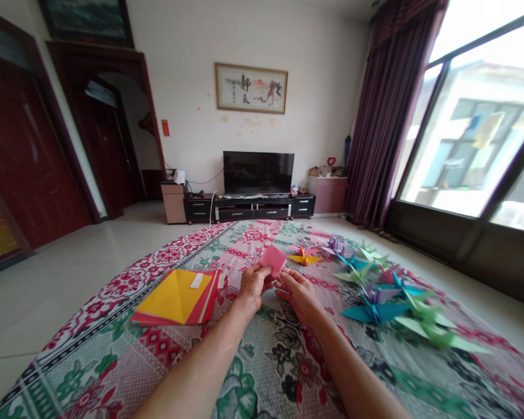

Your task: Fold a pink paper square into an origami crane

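A small folded pink paper (273,261), roughly square and tilted on one corner, is held up over the patterned tablecloth. My left hand (253,285) pinches its left side, the thumb lying across the front. At the lower right corner, the bent fingers of my right hand (297,291) close on the paper's edge; the exact fingertip contact is partly hidden. Just beyond my right hand sits an orange-yellow paper crane (304,256). To the left lies a stack of square sheets (174,297), yellow on top with a white label, red ones beneath.
Several folded cranes in blue, green, purple and pink cover the table's right side, among them a blue crane (375,311) and a light green crane (436,326). The flowered tablecloth (244,384) has a curved far edge. Farther off stand a television (258,173) and a low cabinet.
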A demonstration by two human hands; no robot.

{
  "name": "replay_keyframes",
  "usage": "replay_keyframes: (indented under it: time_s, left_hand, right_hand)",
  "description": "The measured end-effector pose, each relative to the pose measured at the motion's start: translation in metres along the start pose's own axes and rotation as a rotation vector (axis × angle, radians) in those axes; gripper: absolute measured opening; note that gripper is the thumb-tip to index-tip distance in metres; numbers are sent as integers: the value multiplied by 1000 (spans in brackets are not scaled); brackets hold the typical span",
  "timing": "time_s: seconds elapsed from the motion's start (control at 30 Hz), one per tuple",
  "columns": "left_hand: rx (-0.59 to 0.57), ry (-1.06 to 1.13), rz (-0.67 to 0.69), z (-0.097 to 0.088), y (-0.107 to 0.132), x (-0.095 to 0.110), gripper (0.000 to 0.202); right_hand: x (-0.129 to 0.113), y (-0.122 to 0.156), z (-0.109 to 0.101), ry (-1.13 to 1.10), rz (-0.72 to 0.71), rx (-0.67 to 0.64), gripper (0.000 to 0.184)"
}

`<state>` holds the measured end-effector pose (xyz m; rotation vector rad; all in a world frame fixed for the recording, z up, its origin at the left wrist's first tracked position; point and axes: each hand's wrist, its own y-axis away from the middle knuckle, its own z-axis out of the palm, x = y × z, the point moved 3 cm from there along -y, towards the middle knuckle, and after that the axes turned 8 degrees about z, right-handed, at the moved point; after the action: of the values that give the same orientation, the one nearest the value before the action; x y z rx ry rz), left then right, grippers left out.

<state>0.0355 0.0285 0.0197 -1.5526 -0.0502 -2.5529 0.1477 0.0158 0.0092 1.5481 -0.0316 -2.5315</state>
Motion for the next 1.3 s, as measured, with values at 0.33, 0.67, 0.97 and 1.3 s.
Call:
replay_keyframes:
  time_s: [0.33,0.67,0.97,1.3]
  left_hand:
    - [-148,35,81,6,3,4,23]
    - [-337,-115,215,12,7,8,27]
    - [-307,-161,308,8,4,3,23]
    - [-325,-67,195,9,8,-2,23]
  right_hand:
    - [-1,3,1,96,58,-86,21]
    - [-3,-1,-4,73,34,20,24]
    - [-2,1,-4,51,29,-65,24]
    - [1,1,-5,88,39,-42,29]
